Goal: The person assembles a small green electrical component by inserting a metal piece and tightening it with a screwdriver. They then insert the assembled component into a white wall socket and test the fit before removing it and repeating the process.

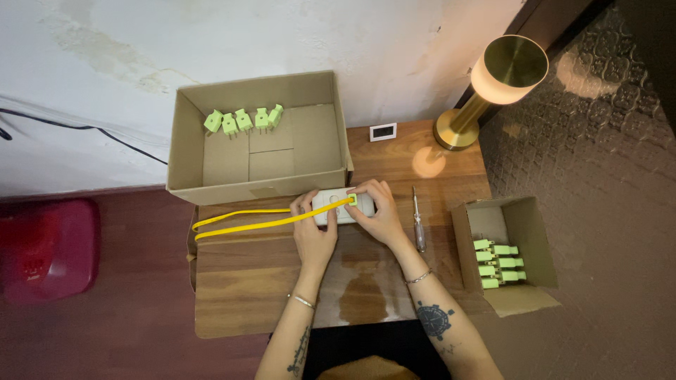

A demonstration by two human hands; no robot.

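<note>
Five green plugs (pixel 243 120) stand in the large cardboard box (pixel 189 123) at upper left. The small box (pixel 533 232) at right holds about six more green plugs (pixel 498 264). One power strip (pixel 336 208), one yellow cable (pixel 243 224), one screwdriver (pixel 419 224), one lamp (pixel 493 84).

both forearms reach forward from the bottom of the view, drawing closer together toward the hands, each with a thin bracelet at the wrist and a dark tattoo. the left hand (pixel 314 226) lies palm down, fingers curled forward. the right hand (pixel 378 209) angles inward, fingertips pinched in a close grip.
</note>
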